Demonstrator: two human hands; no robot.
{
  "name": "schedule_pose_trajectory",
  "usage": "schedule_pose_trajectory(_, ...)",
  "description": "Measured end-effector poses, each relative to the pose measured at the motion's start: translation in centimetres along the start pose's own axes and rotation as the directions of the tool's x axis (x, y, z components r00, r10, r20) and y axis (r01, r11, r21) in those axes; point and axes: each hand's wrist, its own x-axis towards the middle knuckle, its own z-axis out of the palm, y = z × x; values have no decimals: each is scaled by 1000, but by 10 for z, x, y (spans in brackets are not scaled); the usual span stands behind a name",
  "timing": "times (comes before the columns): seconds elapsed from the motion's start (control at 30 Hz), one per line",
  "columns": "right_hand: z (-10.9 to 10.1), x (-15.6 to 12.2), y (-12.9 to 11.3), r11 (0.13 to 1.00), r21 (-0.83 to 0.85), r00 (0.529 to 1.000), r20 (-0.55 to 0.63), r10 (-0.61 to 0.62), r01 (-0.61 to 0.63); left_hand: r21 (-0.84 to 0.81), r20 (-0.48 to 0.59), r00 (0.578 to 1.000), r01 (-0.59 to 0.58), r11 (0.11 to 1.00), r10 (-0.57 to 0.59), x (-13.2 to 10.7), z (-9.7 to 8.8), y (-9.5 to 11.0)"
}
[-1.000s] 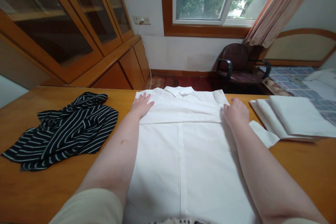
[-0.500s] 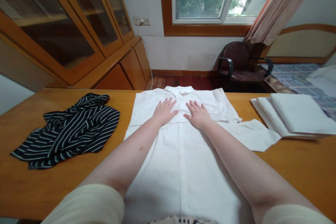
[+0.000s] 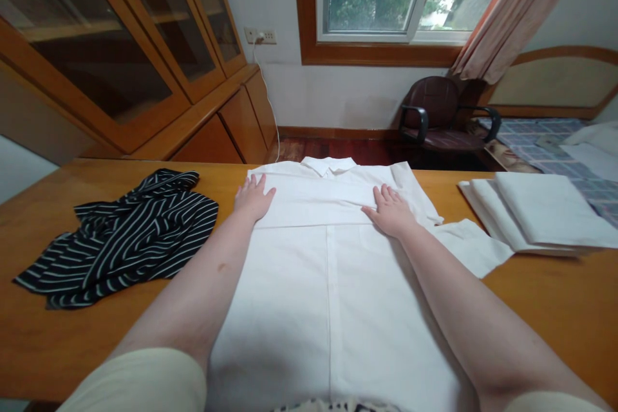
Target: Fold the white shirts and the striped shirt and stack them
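A white button-up shirt (image 3: 290, 296) lies spread front up on the table, its collar (image 3: 328, 166) at the far edge. One sleeve is laid across the chest; the other sleeve (image 3: 476, 241) sticks out to the right. My left hand (image 3: 254, 198) rests flat on the left end of the folded-over sleeve, fingers spread. On the right part of the chest, my right hand (image 3: 390, 209) also lies flat with its fingers apart. Neither hand grips the cloth.
A black-and-white striped garment (image 3: 140, 244) lies crumpled on the wooden table (image 3: 58, 347) at left. Folded white cloths (image 3: 545, 209) are stacked at right. Beyond the table stand a wooden cabinet (image 3: 212, 135), an armchair (image 3: 437, 109) and a bed (image 3: 545, 138).
Both hands have slid apart across the chest: the left one to the shirt's left edge, the right one a little to the right. The sleeve across the chest looks flatter.
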Motion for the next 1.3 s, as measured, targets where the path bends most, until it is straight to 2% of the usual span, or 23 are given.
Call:
schedule_pose_trajectory(0.1, -7, 2, -11, 999, 14, 999, -7, 42, -42, -3, -15, 1000, 4, 1000, -4, 0, 1, 2)
schedule_pose_trajectory(0.17, -12, 2, -30, 999, 42, 998, -46, 34, -32, -2, -24, 1000, 11, 1000, -11, 0, 1, 3)
schedule_pose_trajectory(0.2, -14, 1, -43, 998, 59, 997, -72, -11, 16, -2, -25, 1000, 15, 1000, -15, 0, 2, 3)
schedule_pose_trajectory(0.23, -14, 0, -58, 991, 75, 990, -94, -107, 114, -2, -27, 1000, 16, 1000, -16, 1, 2, 2)
schedule_pose_trajectory(0.3, -11, -1, -91, 925, 105, 928, -112, -354, 366, -5, -29, 1000, 12, 1000, -12, 1, 2, 1)
schedule_pose_trajectory(0.33, -9, -2, -107, 883, 118, 890, -117, -442, 454, -7, -29, 1000, 11, 1000, -11, 2, 2, 1)
schedule_pose_trajectory(0.37, -5, -3, -120, 859, 127, 867, -121, -483, 496, -9, -29, 1000, 11, 1000, -11, 2, 2, 1)
schedule_pose_trajectory(0.4, -2, -3, -130, 854, 138, 864, -116, -490, 502, -11, -28, 1000, 12, 1000, -12, 1, 2, 1)
schedule_pose_trajectory(0.47, 4, -2, -137, 874, 157, 888, -91, -451, 460, -14, -21, 1000, 13, 1000, -13, 1, 2, 1)
schedule_pose_trajectory(0.57, 7, -3, -113, 919, 163, 933, -31, -360, 360, -27, -15, 1000, 8, 1000, -8, 0, 0, 0)
schedule_pose_trajectory(0.7, 3, -10, -49, 984, 124, 990, 50, -132, 125, -53, 21, 999, 35, 998, -34, 1, -5, 3)
schedule_pose_trajectory(0.77, -1, -12, -24, 993, 107, 998, 21, -61, 58, -18, 35, 994, 101, 995, -101, 1, -8, 14)
schedule_pose_trajectory(0.87, -9, -13, -7, 994, 90, 995, -89, -54, 62, 55, -46, 986, 163, 985, -161, -8, -12, 54)
schedule_pose_trajectory(0.9, -12, -12, -5, 995, 78, 991, -121, -60, 69, 55, -78, 992, 101, 993, -97, -14, -12, 71)
schedule_pose_trajectory(0.97, -17, -9, -3, 996, 47, 985, -157, -71, 79, 1, -112, 984, -136, 991, 135, -29, -9, 107)
schedule_pose_trajectory(1.03, -21, -6, -1, 996, 26, 984, -157, -80, 85, -57, -128, 929, -357, 932, 348, -45, -5, 138)
schedule_pose_trajectory(1.1, -22, -5, 2, 996, 19, 987, -135, -83, 86, -60, -136, 855, -511, 857, 500, -58, 1, 157)
schedule_pose_trajectory(1.17, -23, -5, 3, 996, 9, 988, -127, -87, 89, -28, -110, 804, -590, 807, 584, -65, 4, 165)
schedule_pose_trajectory(1.2, -22, -6, 2, 995, 4, 987, -131, -93, 95, -11, -94, 793, -606, 795, 602, -67, 5, 167)
schedule_pose_trajectory(1.3, -21, -10, -7, 991, 1, 980, -149, -134, 136, 15, -99, 787, -611, 792, 609, -66, 7, 165)
